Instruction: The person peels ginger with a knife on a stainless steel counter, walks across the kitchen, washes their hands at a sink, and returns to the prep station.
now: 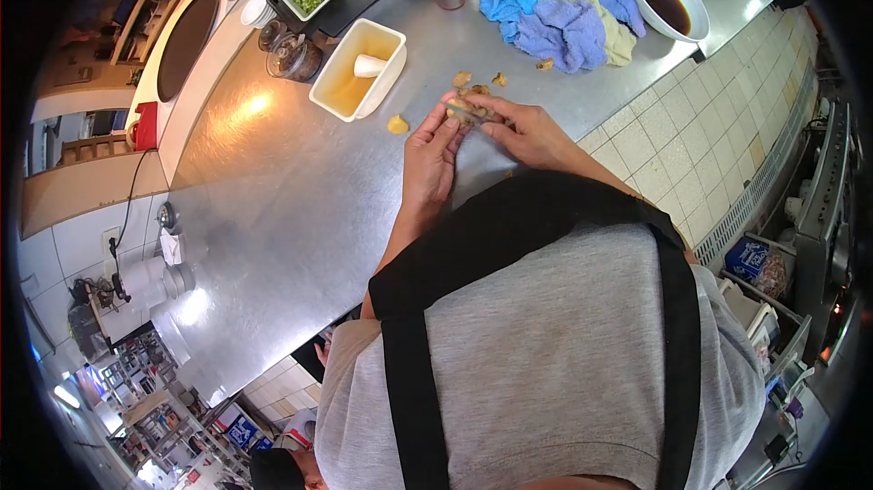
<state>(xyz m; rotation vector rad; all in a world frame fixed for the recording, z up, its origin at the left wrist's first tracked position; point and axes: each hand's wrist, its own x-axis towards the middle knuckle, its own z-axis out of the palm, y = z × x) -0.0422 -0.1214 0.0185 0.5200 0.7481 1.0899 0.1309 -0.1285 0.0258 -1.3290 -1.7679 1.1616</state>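
The left hand (431,155) pinches a knobbly tan piece (454,108) above the steel counter (291,199), while the right hand (533,137) grips what looks like a small blade (470,114) against it; short, shallow strokes, left fingertips kept clear of the edge, suit so small a piece. Just beyond lie tan scraps (462,78), then crumpled cloths (564,34).

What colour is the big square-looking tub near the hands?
White, seen in the head view.
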